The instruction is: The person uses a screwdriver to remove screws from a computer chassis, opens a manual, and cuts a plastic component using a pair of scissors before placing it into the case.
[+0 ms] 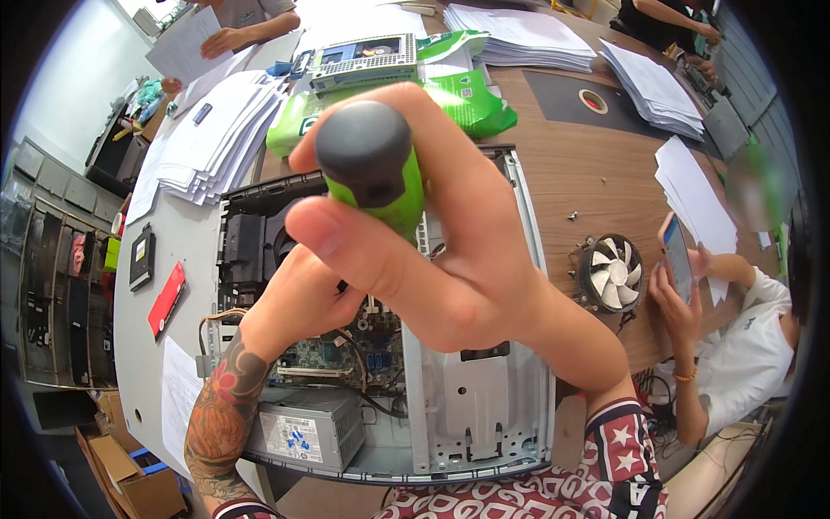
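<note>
My right hand is raised close to the camera, wrapped round a green and black screwdriver whose handle end faces me. My left hand reaches in beneath it, over an open desktop computer case; its fingertips are hidden behind the right hand. Inside the case lie a motherboard, a silver power supply and a black housing at the upper left.
Cooling fan and tape roll at right; red card and drive at left; paper stacks, green bags, metal unit behind. A phone user sits right; others work at the far side.
</note>
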The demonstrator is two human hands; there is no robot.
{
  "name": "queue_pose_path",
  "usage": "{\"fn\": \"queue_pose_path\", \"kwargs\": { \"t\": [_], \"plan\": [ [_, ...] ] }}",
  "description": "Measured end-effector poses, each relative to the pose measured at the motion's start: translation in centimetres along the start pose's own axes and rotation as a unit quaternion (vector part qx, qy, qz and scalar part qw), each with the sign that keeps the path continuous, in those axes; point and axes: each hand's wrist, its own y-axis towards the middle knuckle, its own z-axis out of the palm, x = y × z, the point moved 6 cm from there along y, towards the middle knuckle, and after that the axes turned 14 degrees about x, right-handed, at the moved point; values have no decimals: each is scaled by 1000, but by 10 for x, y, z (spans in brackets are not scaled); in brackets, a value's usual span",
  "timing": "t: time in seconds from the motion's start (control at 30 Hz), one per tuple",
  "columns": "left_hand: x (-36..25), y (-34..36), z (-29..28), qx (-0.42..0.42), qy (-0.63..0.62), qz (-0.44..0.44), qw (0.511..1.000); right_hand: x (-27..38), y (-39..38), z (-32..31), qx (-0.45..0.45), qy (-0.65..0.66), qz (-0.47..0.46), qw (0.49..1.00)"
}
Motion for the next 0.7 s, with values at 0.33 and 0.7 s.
{"fn": "queue_pose_path", "kwargs": {
  "t": [0.33, 0.7],
  "plan": [
    [13, -6, 7, -17, -61, -27, 998, -9, 1, 3, 20, 164, 101, 981],
    [15, -9, 23, 91, -14, -106, 990, -10, -9, 7, 124, 306, 199, 923]
  ]
}}
